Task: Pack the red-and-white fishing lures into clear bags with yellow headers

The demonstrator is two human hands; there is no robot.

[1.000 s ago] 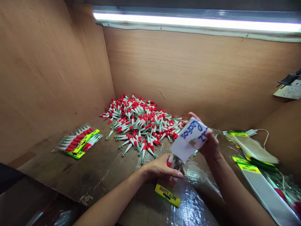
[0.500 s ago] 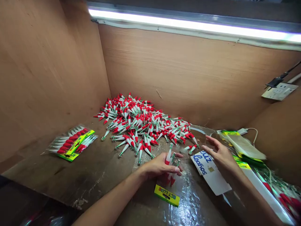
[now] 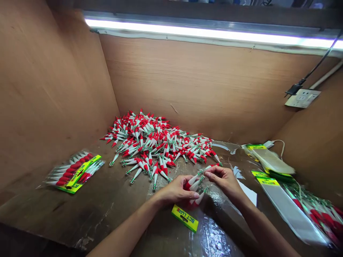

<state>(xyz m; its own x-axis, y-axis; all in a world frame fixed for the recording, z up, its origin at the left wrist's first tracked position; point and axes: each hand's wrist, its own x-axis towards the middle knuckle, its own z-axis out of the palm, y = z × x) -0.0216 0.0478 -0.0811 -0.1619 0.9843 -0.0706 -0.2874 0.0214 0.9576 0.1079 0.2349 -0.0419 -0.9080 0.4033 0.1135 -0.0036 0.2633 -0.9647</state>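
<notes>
My left hand [image 3: 184, 189] is closed round a clear plastic bag of red-and-white squid lures [image 3: 197, 182]. Its yellow-green BCT LURE header card [image 3: 184, 217] hangs toward me, and the green hook ends point away. Thumb and fingers of my right hand [image 3: 221, 178] are pinched together at the far end of the bag, beside the hooks; whatever is between the fingertips is too small to make out. Beyond both hands lies a big heap of loose squid lures [image 3: 158, 137].
Filled packs of lures [image 3: 77, 171] lie at the left. To the right are empty header-card bags [image 3: 285, 207], another bag stack [image 3: 273, 160] and more lures [image 3: 321, 214]. A white card [image 3: 248, 194] lies under my right forearm. A power socket [image 3: 302, 98] is on the right wall.
My right hand has moved left from above the handwritten card to the bag, and its spread fingers have closed into a pinch. My left hand still holds the bag. The view has shifted slightly.
</notes>
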